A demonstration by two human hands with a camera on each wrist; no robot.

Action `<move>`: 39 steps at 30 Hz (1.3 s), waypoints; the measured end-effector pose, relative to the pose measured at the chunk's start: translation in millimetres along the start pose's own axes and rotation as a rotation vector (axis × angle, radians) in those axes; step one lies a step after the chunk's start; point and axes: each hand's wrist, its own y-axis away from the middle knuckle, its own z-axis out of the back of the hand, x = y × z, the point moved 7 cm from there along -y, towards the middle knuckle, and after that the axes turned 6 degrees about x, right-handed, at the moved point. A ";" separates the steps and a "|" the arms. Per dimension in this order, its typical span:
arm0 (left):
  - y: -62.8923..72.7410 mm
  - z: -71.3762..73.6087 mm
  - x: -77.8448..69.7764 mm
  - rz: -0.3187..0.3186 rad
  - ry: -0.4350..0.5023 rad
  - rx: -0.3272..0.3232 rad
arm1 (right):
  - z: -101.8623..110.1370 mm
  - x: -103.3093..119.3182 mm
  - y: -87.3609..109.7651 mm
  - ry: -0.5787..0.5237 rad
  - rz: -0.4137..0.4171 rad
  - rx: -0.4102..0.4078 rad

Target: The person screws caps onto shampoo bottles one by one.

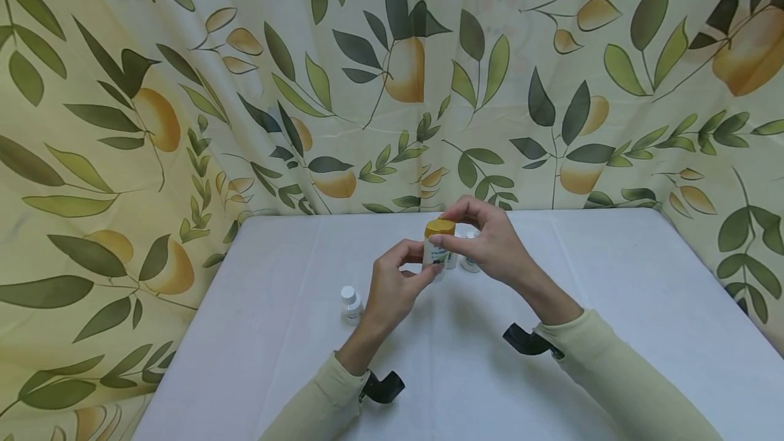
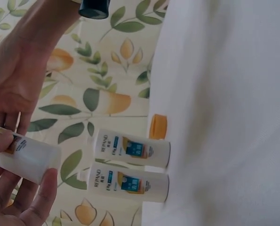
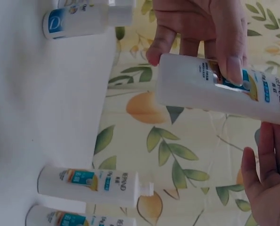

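My left hand grips a white bottle low on its body, the thumb across its printed label in the right wrist view. At its top, my right hand pinches the yellow cap between thumb and fingers. The bottle is held above the table, tilted a little. In the left wrist view, two matching bottles with narrow bare necks stand side by side on the table. Close beside them lies a loose orange-yellow cap.
A white bottle with a white cap stands left of my left forearm. White cloth covers the table. A curtain with a leaf and fruit print hangs along the table's far and side edges. Black wrist cameras stick out below both sleeves.
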 end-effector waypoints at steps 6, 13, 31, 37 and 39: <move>-0.5 1.5 -0.1 0.000 0.032 0.035 | 1.1 0.0 0.7 0.012 0.008 0.040; -1.9 2.0 1.1 0.027 0.077 0.087 | 3.8 0.6 1.6 -0.028 0.008 0.057; -6.6 5.5 -0.6 0.045 0.064 0.131 | -1.1 6.5 -0.1 -0.030 0.002 0.093; -8.4 7.2 -1.4 0.070 0.059 0.172 | -2.3 7.7 0.2 -0.057 0.005 0.103; -9.5 7.4 -0.1 0.093 0.066 0.200 | -3.6 6.9 0.1 -0.066 0.001 0.108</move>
